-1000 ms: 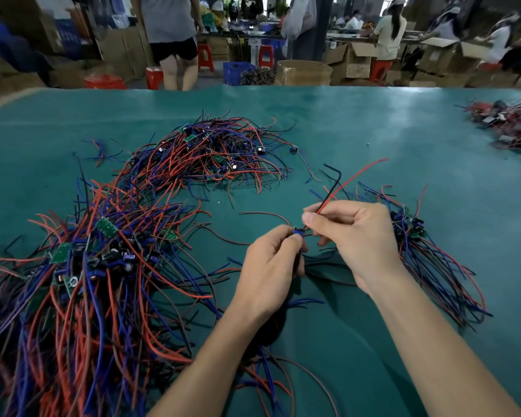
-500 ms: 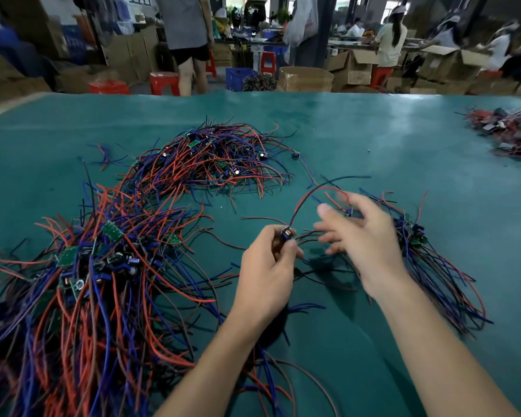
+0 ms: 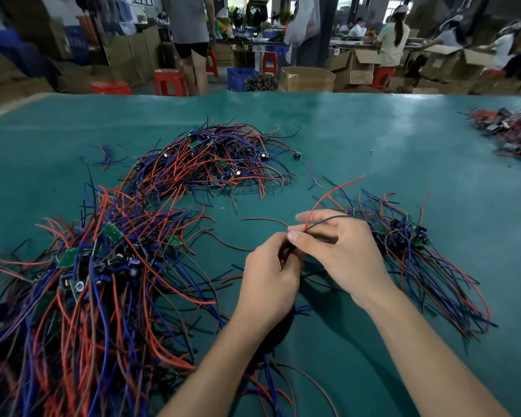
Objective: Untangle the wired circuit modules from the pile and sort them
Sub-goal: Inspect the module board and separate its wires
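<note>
Green surface (image 3: pixel 373 139) carrying tangled pile (image 3: pixel 88 281), sorted bundle (image 3: pixel 418 260). Right hand (image 3: pixel 340 257) closing again, now pinching red and black wires (image 3: pixel 322 221); left hand (image 3: pixel 271 275) gripping module, probably hidden. Heading for bundle.

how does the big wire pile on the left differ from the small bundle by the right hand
The tangled pile is far larger and chaotic, its wires crossing every way; the sorted bundle is small, its wires fanning out roughly parallel toward the near right. In the tangled pile green boards lie scattered among the wires; in the sorted bundle the modules cluster at one end. Both hold red, blue and dark wires and lie on the green table.
</note>
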Motion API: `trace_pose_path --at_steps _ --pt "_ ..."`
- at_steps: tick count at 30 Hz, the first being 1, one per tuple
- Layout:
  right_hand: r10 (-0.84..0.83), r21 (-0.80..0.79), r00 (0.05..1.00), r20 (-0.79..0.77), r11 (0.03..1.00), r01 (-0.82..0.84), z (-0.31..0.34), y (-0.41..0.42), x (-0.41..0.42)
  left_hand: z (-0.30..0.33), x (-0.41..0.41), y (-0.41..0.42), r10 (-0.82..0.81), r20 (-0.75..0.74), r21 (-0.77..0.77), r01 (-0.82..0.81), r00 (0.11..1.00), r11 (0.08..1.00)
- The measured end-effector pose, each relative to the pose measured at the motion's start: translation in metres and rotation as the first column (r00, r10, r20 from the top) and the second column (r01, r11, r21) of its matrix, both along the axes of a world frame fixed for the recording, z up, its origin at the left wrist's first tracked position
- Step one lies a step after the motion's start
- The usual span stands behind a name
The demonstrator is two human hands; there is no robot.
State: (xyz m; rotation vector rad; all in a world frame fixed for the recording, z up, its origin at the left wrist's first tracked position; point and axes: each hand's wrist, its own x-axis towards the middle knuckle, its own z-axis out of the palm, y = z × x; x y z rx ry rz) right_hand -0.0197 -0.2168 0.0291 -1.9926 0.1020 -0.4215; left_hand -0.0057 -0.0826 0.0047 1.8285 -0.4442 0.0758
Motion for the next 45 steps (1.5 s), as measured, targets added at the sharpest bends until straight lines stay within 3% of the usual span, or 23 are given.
trace_pose_path --at_steps 7,13,16,20,22,24,28,31,33,35,39,41,45 --pt "0.216 0.127 0.976 0.04 0.967 -0.219 -0.003 -0.006 0.001 -0.002 0.003 0.001 0.042 -0.036 -0.064 -0.044 0.998 0.997" --pt "0.075 0.103 0.987 0.144 0.991 -0.09 0.002 -0.011 0.002 -0.001 0.002 0.0 -0.044 -0.087 -0.126 0.032 0.995 0.991" --pt "-0.062 0.318 0.984 0.167 0.948 0.005 0.007 -0.015 0.002 -0.001 0.002 -0.001 -0.063 -0.099 -0.129 0.05 0.993 0.99" --pt "-0.25 0.662 0.947 0.203 0.747 0.055 0.034 -0.031 -0.006 -0.003 0.002 -0.001 -0.058 -0.068 -0.079 0.052 0.996 0.995" --pt "-0.323 0.723 0.918 0.232 0.689 0.06 0.054 -0.035 -0.014 -0.002 0.0 -0.001 -0.06 -0.043 -0.034 0.059 0.997 0.998" --pt "-0.299 0.707 0.916 0.267 0.707 0.025 0.073 -0.025 -0.019 -0.003 0.0 -0.001 -0.057 -0.011 0.002 0.057 0.998 0.998" --pt "-0.048 0.522 0.946 0.322 0.842 -0.135 0.112 0.035 -0.005 0.0 -0.001 -0.001 -0.021 0.003 0.016 0.021 1.0 1.0" --pt "0.285 0.239 0.939 0.191 0.915 -0.327 0.126 0.1 0.021 0.002 -0.001 0.0 0.018 0.039 0.09 -0.021 0.999 0.996" --pt "0.481 0.033 0.876 0.028 0.876 -0.482 0.13 0.135 0.039 0.003 0.0 0.001 0.036 0.015 0.113 -0.037 0.999 0.993" --pt "0.573 -0.117 0.81 -0.123 0.802 -0.586 0.131 0.153 0.057 0.003 0.001 0.002 0.014 0.012 0.137 -0.016 1.0 0.99" --pt "0.377 -0.477 0.919 -0.119 0.789 -0.386 0.12 0.142 0.111 0.002 0.001 0.002 0.001 0.035 0.082 -0.004 0.999 0.997" --pt "0.244 -0.624 0.951 -0.191 0.717 -0.31 0.105 0.127 0.14 0.0 0.001 0.001 0.02 0.014 0.083 -0.021 1.0 0.996" --pt "0.045 -0.758 0.915 -0.4 0.545 -0.358 0.066 0.095 0.177 -0.003 0.003 0.0 -0.006 0.025 0.061 0.005 1.0 0.998"
